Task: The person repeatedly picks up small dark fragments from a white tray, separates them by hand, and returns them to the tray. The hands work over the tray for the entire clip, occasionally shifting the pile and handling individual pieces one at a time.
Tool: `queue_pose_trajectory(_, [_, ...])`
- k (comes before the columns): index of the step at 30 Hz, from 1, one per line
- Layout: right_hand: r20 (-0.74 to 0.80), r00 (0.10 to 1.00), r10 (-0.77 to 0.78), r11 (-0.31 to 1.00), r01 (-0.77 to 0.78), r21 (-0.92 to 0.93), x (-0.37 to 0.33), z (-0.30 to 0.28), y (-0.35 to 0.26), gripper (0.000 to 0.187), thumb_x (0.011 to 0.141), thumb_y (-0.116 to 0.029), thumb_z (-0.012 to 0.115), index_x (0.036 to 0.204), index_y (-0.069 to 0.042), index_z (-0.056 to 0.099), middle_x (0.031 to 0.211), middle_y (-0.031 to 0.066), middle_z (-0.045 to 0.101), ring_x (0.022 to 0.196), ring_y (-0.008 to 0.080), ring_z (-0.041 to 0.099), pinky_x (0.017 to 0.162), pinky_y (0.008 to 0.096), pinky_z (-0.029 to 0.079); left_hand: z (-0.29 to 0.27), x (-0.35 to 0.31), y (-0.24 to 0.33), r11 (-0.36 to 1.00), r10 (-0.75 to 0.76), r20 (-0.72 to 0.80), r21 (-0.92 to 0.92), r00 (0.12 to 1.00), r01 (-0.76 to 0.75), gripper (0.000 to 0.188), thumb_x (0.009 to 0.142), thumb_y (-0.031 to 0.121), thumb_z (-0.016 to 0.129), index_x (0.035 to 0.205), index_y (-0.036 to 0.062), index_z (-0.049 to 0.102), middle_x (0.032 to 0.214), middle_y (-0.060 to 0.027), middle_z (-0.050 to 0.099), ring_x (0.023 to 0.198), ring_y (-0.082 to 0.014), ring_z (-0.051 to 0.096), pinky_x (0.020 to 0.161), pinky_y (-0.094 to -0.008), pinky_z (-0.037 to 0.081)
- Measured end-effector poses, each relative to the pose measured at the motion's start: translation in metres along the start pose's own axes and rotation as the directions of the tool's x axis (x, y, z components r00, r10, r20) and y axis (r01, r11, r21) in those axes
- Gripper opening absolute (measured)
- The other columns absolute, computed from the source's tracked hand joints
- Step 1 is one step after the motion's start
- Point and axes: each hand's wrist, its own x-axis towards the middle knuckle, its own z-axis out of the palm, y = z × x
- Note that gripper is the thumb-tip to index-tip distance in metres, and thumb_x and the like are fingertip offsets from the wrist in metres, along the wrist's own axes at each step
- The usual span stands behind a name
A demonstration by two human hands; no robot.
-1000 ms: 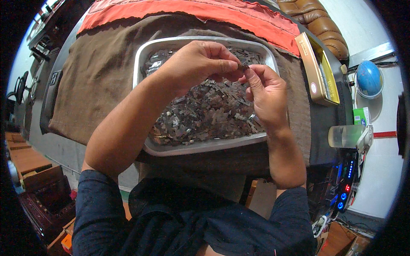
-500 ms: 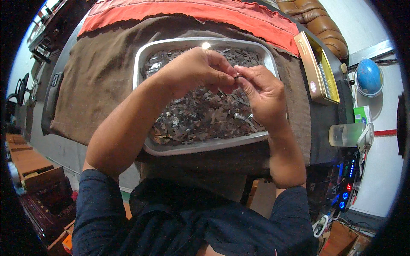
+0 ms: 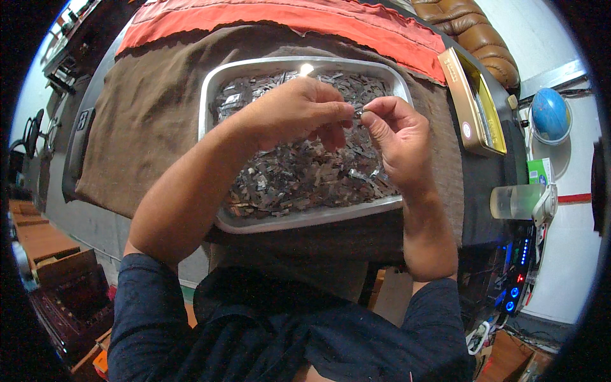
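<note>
A white rectangular tray [image 3: 305, 221] lies before me, filled with many small flat brown-grey and silvery scraps [image 3: 305, 175]. Over its far right part, my left hand [image 3: 305, 108] and my right hand [image 3: 402, 137] meet fingertip to fingertip. Between them is a tiny dark piece [image 3: 358, 115], pinched by thumb and forefinger on each side. It is too small to name more closely. The other fingers of my left hand curl down above the scraps.
Under the tray spreads a brown cloth [image 3: 140, 121], with a red cloth [image 3: 286, 19] beyond it. At the right stand an open tan box [image 3: 461, 102], a clear plastic jug [image 3: 509, 202] and a unit with blue lights [image 3: 509, 293]. A black case [image 3: 79, 149] lies at the left.
Both hands have shifted slightly, and the right wrist has turned a little. The fingertips have drawn slightly apart, and the pinched piece shows more between them.
</note>
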Motion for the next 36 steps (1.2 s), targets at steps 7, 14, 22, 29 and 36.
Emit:
queue_pose_trajectory(7, [0.003, 0.999, -0.04, 0.999, 0.04, -0.003, 0.0, 0.004, 0.002, 0.014, 0.099, -0.016, 0.068, 0.098, -0.002, 0.066, 0.081, -0.0015, 0.063, 0.076, 0.0063, 0.057, 0.068, 0.0245, 0.049, 0.011, -0.005, 0.012, 0.918, 0.026, 0.005, 0.396, 1.0, -0.026, 0.035, 0.107, 0.026, 0.047, 0.084, 0.0032, 0.06, 0.068, -0.0032, 0.064, 0.066, -0.0128, 0.058, 0.063, -0.0321, 0.047])
queue_pose_trajectory(14, [0.012, 0.998, -0.057, 0.963, 0.058, -0.264, 0.001, -0.004, 0.007, 0.04, 0.107, -0.032, 0.052, 0.079, -0.004, 0.055, 0.067, -0.0016, 0.052, 0.065, 0.0095, 0.05, 0.059, 0.0296, 0.043, 0.016, -0.008, 0.015, 0.876, 0.109, 0.007, 0.473, 0.994, -0.1, 0.035, 0.107, 0.023, 0.044, 0.082, 0.0032, 0.057, 0.066, -0.002, 0.059, 0.064, -0.0138, 0.056, 0.063, -0.0319, 0.046])
queue_pose_trajectory(22, [-0.085, 0.996, -0.038, 0.986, 0.051, 0.159, 0.011, -0.006, 0.014, 0.02, 0.102, -0.024, 0.065, 0.092, -0.006, 0.063, 0.075, -0.0049, 0.059, 0.06, 0.0027, 0.046, 0.055, 0.0198, 0.038, 0.01, -0.003, 0.011, 0.905, 0.062, -0.089, 0.424, 0.994, -0.018, 0.036, 0.107, 0.025, 0.046, 0.081, 0.0037, 0.057, 0.067, -0.0017, 0.059, 0.064, -0.0116, 0.055, 0.062, -0.0297, 0.045])
queue_pose_trajectory(29, [0.126, 0.991, 0.038, 0.946, -0.077, 0.315, 0.005, -0.008, 0.01, 0.017, 0.102, -0.024, 0.064, 0.105, -0.007, 0.065, 0.08, -0.0042, 0.059, 0.064, 0.0022, 0.045, 0.055, 0.018, 0.035, 0.008, -0.004, 0.003, 0.982, 0.015, -0.069, -0.188, 0.998, -0.028, 0.026, 0.104, 0.026, 0.054, 0.096, 0.0037, 0.065, 0.078, -0.0035, 0.067, 0.072, -0.015, 0.066, 0.069, -0.029, 0.051])
queue_pose_trajectory(36, [0.148, 0.988, 0.052, 0.959, -0.091, 0.268, 0.005, -0.005, 0.012, 0.017, 0.101, -0.023, 0.065, 0.101, -0.006, 0.067, 0.076, -0.0053, 0.059, 0.064, 0.0025, 0.046, 0.056, 0.0193, 0.037, -0.005, -0.003, -0.001, 0.922, 0.06, 0.055, -0.387, 0.997, -0.034, 0.014, 0.093, 0.015, 0.073, 0.099, 0.0062, 0.064, 0.094, -0.01, 0.074, 0.081, -0.0189, 0.073, 0.07, -0.0275, 0.057])
